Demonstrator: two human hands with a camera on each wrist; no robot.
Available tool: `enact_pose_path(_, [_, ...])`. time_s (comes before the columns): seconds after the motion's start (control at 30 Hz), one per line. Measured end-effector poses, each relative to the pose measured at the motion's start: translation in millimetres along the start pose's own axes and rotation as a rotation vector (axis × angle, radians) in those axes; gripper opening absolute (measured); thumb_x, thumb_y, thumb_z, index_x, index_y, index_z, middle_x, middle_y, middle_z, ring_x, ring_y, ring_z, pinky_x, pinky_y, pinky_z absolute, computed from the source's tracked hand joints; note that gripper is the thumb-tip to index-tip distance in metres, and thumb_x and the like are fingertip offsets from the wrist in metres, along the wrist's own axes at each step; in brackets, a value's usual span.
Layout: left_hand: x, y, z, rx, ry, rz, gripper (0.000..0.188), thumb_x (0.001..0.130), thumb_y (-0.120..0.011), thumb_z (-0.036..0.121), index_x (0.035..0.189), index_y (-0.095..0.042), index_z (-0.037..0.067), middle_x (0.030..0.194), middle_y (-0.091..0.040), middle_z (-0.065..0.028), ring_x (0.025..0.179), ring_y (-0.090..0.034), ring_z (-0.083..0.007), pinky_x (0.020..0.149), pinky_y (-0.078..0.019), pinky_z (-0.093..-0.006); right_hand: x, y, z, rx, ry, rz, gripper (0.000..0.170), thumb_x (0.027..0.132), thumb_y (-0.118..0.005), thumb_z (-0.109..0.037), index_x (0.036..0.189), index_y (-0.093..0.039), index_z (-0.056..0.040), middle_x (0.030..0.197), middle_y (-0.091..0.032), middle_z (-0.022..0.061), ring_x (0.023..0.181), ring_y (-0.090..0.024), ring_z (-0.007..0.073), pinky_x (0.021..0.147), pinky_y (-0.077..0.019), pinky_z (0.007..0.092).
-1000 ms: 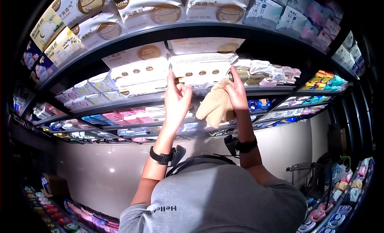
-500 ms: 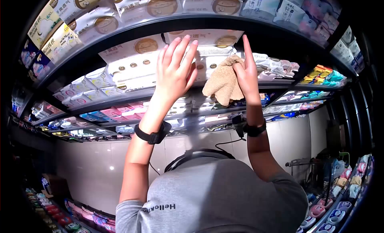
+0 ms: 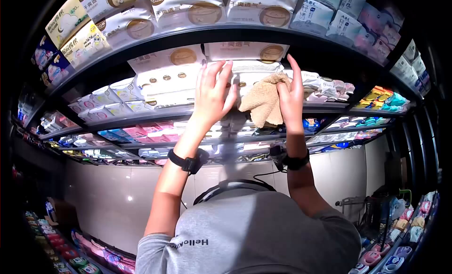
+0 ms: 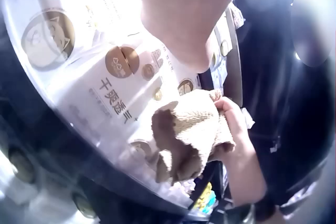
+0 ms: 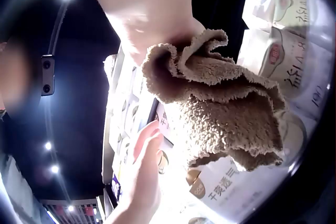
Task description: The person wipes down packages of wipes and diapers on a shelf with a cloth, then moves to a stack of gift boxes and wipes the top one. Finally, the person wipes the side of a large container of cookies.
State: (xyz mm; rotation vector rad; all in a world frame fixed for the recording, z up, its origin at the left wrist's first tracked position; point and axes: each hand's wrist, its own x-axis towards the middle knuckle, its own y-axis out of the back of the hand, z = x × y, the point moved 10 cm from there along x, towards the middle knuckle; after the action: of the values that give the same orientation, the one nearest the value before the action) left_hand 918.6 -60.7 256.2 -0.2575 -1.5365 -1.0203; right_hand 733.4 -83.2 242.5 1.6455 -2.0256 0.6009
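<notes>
A tan fluffy cloth [image 3: 264,103] hangs from my right hand [image 3: 292,97], pinched by the thumb while the index finger points up along the right end of a white pack stack [image 3: 256,67]. My left hand [image 3: 214,95] lies over the left end of that stack, its fingers extended and fingertips at the packs. Left of it stands another white pack stack [image 3: 162,83] with brown round emblems. Behind, a white pack [image 3: 230,50] bears a brown cat emblem. In the right wrist view the cloth [image 5: 231,127] droops in folds and hides the right fingers.
A dark shelf edge [image 3: 183,37] runs above the hands, with large white packs [image 3: 202,12] on it. Smaller pink and white packs [image 3: 332,88] sit to the right, and white packs [image 3: 103,97] to the left. Lower shelves hold colourful packs [image 3: 150,130].
My left hand has gone from a pointing index finger with the others curled to extended fingers over the stack. The right hand has shifted slightly right with the cloth.
</notes>
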Motion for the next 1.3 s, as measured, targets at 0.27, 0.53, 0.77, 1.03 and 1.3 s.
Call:
enact_pose_path(0.27, [-69.2, -41.5, -13.6, -0.871, 0.592, -0.351, 0.041, 0.072, -0.074, 0.019, 0.104, -0.059, -0.001, 0.087, -0.064, -0.0071, 0.081, -0.059, -0.0117, 0.075, -0.0471, -0.0263, -64.3, -31.0, 62.2, 0.497, -0.42, -0.186, 0.029, 0.087, -0.05, -0.004, 0.115, -0.05, 0.0019, 0.105, -0.059, 0.0075, 0.097, -0.055, 0.0139, 0.089, -0.0408, 0.0272])
enact_pose_path(0.53, [-140.7, -42.5, -69.9, -1.327, 1.145, -0.12, 0.022, 0.08, -0.067, 0.011, 0.098, -0.057, 0.002, 0.088, -0.061, -0.0035, 0.078, -0.058, -0.0083, 0.069, -0.0479, -0.0228, -86.2, -70.3, 68.1, 0.559, -0.432, -0.328, 0.064, 0.082, -0.048, 0.005, 0.138, -0.02, -0.0033, 0.132, -0.036, 0.0143, 0.118, -0.041, 0.0187, 0.099, -0.031, 0.0295])
enact_pose_path(0.77, [-184.9, -26.4, -101.7, -1.59, 1.27, 0.275, 0.046, 0.088, -0.057, 0.02, 0.128, -0.04, 0.004, 0.108, -0.056, -0.0079, 0.099, -0.055, -0.015, 0.085, -0.0456, -0.0311, -134.3, -116.4, 123.0, 0.005, -0.43, -0.639, 0.033, 0.086, -0.045, 0.002, 0.118, -0.055, 0.0023, 0.112, -0.06, 0.0109, 0.097, -0.053, 0.0087, 0.085, -0.0391, 0.021])
enact_pose_path(1.03, [-195.5, 20.2, -104.0, -0.791, 0.833, 0.006, 0.079, 0.079, -0.064, 0.012, 0.142, -0.017, 0.005, 0.144, -0.024, -0.0171, 0.13, -0.029, -0.0225, 0.105, -0.0245, -0.0333, -127.4, -163.5, 148.9, 0.076, -0.455, -0.409, 0.036, 0.086, -0.048, -0.003, 0.121, -0.052, 0.0019, 0.121, -0.056, 0.0151, 0.112, -0.052, 0.0155, 0.095, -0.0366, 0.0239])
enact_pose_path(1.3, [-213.0, 39.9, -164.7, -0.684, 0.872, -0.132, 0.044, 0.083, -0.056, 0.007, 0.126, -0.048, 0.0, 0.126, -0.052, -0.0147, 0.119, -0.046, -0.019, 0.099, -0.0323, -0.0281, -130.9, -229.4, 130.7, -0.064, -0.234, -0.523, 0.046, 0.079, -0.045, 0.003, 0.124, -0.048, 0.0002, 0.124, -0.053, 0.0131, 0.123, -0.043, 0.0201, 0.101, -0.0298, 0.0275])
